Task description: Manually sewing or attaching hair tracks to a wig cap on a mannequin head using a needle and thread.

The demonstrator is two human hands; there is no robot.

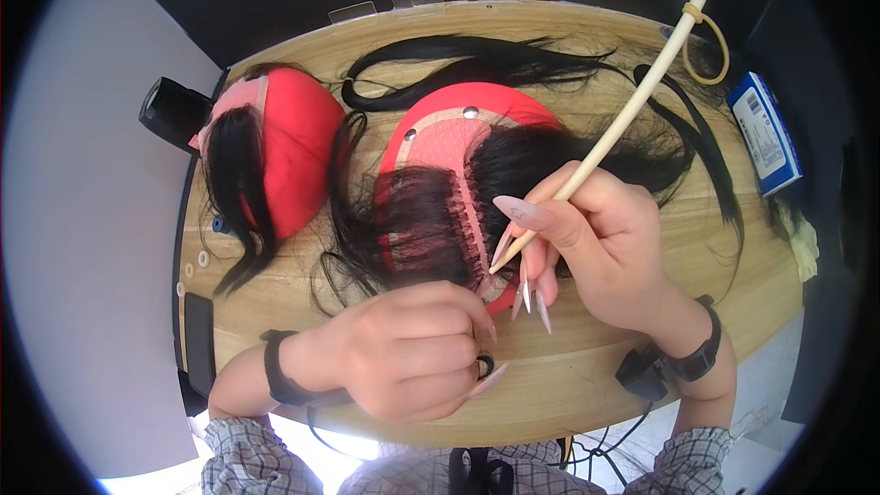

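A red dome-shaped wig block [440, 106] lies before me, with a pink net cap [440, 144] fixed on it by round metal pins. Black hair [419, 216] spreads to both sides of a bare strip in the net. In my right hand [591, 240] is a long pale stick [625, 110], its thin tip at the near end of that strip and a rubber band looped on its upper end. My left hand [412, 350], fingers curled, is at the near edge of the block; a dark hair loop [485, 366] shows by its fingers, which hide most of what they grip.
A second red block [299, 151] with black hair stands at the left by a black cylinder [172, 113]. Long hair bundles [474, 48] lie behind the middle block. At the right is a blue and white box [764, 134]; a dark flat object [199, 344] lies at the left edge.
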